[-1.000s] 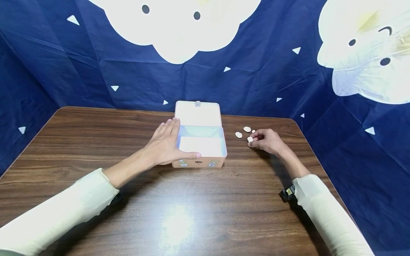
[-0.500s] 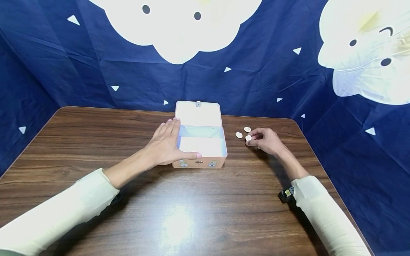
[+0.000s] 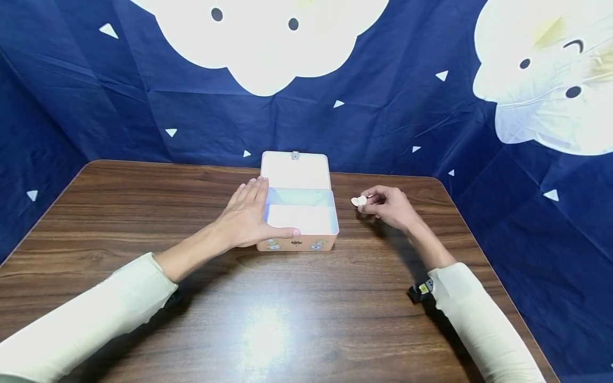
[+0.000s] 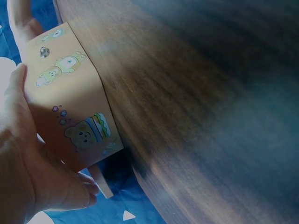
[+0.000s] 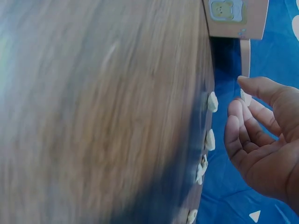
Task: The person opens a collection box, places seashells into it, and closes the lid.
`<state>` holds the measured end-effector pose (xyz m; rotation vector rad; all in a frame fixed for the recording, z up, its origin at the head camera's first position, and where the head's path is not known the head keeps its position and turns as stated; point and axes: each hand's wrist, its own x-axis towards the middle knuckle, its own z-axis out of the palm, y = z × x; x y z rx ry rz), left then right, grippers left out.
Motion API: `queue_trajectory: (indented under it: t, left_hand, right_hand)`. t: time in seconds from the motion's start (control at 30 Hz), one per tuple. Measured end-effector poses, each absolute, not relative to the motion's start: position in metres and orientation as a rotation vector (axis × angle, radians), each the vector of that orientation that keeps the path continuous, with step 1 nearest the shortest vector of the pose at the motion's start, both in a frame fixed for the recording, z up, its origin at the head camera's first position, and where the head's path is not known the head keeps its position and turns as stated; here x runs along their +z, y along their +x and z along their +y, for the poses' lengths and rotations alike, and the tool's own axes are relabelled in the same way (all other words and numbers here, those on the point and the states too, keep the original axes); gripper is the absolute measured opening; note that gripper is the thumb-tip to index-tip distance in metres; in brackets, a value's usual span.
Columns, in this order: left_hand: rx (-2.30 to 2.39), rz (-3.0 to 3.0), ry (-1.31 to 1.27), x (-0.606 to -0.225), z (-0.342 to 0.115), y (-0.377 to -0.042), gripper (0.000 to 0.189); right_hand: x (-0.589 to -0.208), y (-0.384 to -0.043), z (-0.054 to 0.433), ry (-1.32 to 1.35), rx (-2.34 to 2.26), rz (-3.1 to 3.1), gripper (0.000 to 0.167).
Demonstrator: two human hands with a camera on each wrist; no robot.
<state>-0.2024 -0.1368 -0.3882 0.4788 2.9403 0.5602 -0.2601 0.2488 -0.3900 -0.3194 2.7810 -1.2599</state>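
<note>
A peach-coloured lidded box (image 3: 297, 245) with bear drawings stands on the table, its lid (image 3: 295, 170) raised at the back. My left hand (image 3: 246, 218) rests along the box's left rim, fingers straight and thumb stretched over the front edge. To the right of the box, my right hand (image 3: 390, 207) pinches a small white shell-like piece (image 3: 363, 200) between thumb and fingers. Another white piece (image 3: 355, 202) shows just left of it in the head view. In the right wrist view, the pinched piece (image 5: 245, 96) is partly covered by the fingers.
Several white shell-like pieces (image 5: 210, 140) lie on the table near its edge in the right wrist view; most are hidden behind my right hand in the head view. The brown wooden table (image 3: 306, 298) ends at a dark blue cloth backdrop (image 3: 383, 133) with white clouds.
My right hand has moved left toward the box with the pinched white piece, now overlapping the piece beside it. The left hand and the box have stayed in place.
</note>
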Motion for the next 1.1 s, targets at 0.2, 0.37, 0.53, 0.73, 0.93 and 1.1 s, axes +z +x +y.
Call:
queue_trajectory:
  t: [0.2,0.37,0.53,0.73,0.93,1.1]
  left_hand:
    - [0.559,2.936,0.481,-0.388,-0.137,-0.203,0.158]
    - [0.557,2.935,0.478,-0.387,-0.137,-0.204,0.157]
    - [0.565,2.930,0.479,-0.388,-0.138,-0.204,0.158]
    - [0.566,2.932,0.485,-0.389,-0.137,-0.203,0.158]
    - [0.567,2.930,0.476,-0.389,-0.137,-0.203,0.159]
    - [0.557,2.934,0.476,-0.389,-0.138,-0.203,0.159]
  right_hand:
    - [-0.386,-0.255,0.237,-0.303,-1.310,2.765,0.035]
    - [-0.385,-0.253,0.228,-0.326,-1.352,2.760,0.033]
    - [-0.385,-0.252,0.223,-0.374,-1.350,2.792,0.035]
    - [-0.383,-0.251,0.219,-0.398,-1.388,2.789,0.036]
    - [-0.380,-0.250,0.214,-0.425,-1.424,2.783,0.035]
    - [-0.375,-0.250,0.210,-0.449,-1.405,2.809,0.036]
